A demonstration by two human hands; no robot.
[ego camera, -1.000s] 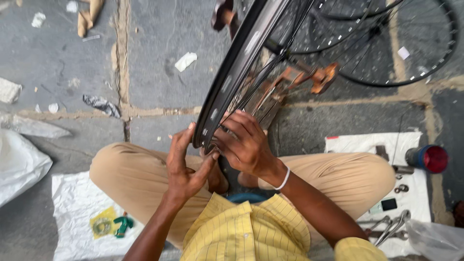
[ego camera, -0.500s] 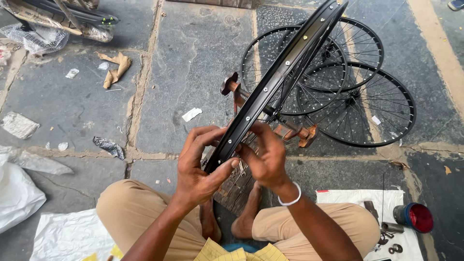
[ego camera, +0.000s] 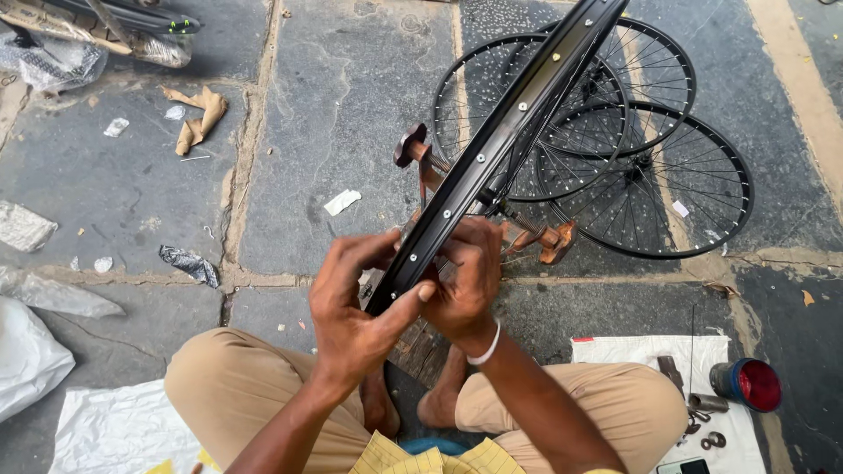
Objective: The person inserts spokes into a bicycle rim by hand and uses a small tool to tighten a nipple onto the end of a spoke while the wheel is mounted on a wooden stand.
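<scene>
The left hand wraps the lower end of a black metal bicycle wheel rim, thumb pressed on its inner face and fingers curled over the outer edge, so it has a firm hold. The right hand sits just across the rim from it, fingers bent in against the rim and the thin spokes there; whether it pinches anything small I cannot tell. From the hands the rim runs up and away, edge on. Beyond the right hand stands a rusty brown metal stand, touching the rim, and farther off lie spoked black wheels on grey stone paving
</scene>
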